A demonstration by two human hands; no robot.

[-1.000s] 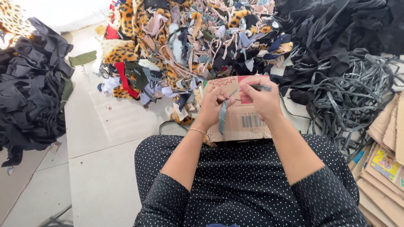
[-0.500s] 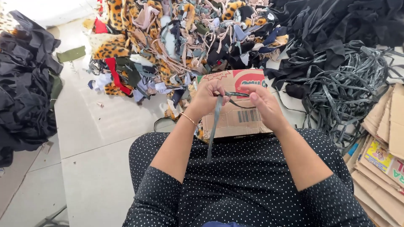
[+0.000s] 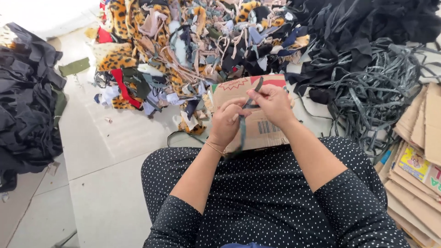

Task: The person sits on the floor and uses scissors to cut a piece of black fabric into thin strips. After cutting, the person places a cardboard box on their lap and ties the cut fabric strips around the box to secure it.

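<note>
Raised now, grey strip (image 3: 243, 124) runs vertically between hands.

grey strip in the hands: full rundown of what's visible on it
The grey strip is a narrow, thin band of dull grey-blue, apparently soft fabric. Both hands pinch it: the right hand grips near its top, where a short end sticks up and tilts right, and the left hand holds it just below. From there it hangs limp and nearly straight down in front of the cardboard piece on the lap. Its lower end is hard to tell against the dark dotted clothing.
</note>
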